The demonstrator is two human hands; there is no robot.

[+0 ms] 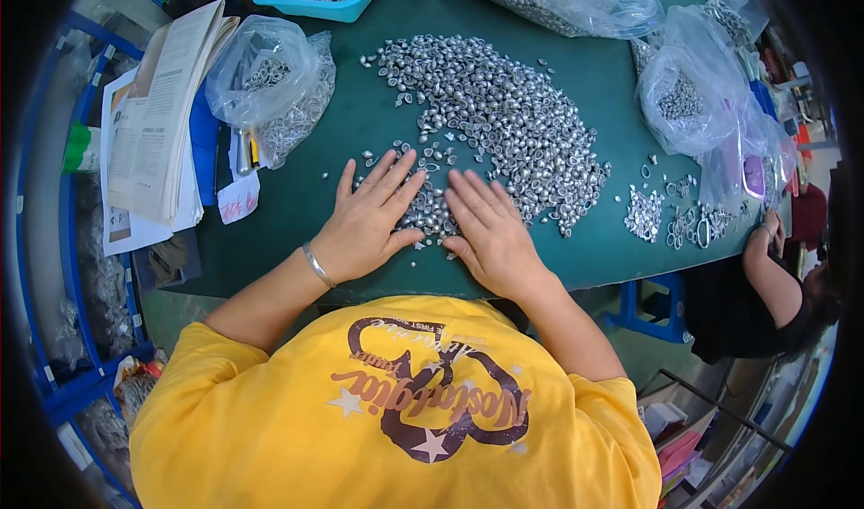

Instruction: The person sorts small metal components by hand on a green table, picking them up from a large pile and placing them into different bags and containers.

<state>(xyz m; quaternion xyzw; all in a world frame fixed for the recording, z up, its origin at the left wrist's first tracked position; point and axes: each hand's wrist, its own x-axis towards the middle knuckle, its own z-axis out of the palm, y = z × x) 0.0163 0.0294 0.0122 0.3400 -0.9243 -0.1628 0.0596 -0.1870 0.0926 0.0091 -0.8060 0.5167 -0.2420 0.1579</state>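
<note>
A large pile of small silvery metal pieces (513, 113), many rounded and hollow like little cups, is spread over the dark green tabletop (279, 248). My left hand (371, 214) lies palm down at the near left edge of the pile, fingers spread, a metal bangle on its wrist. Beside it, my right hand (490, 228) is also flat and palm down, fingers stretched toward the pile. A smaller cluster of pieces (427, 205) lies between the two hands, touching or close to the fingers. What lies beneath the palms is hidden.
Left are clear bags of metal parts (288, 104), stacked papers (157, 122) and a blue rack (67, 239). A blue tray (360, 5) stands at the back. Right are bags (688, 86), small heaps of parts (643, 216), a blue stool (661, 309) and another person (747, 311).
</note>
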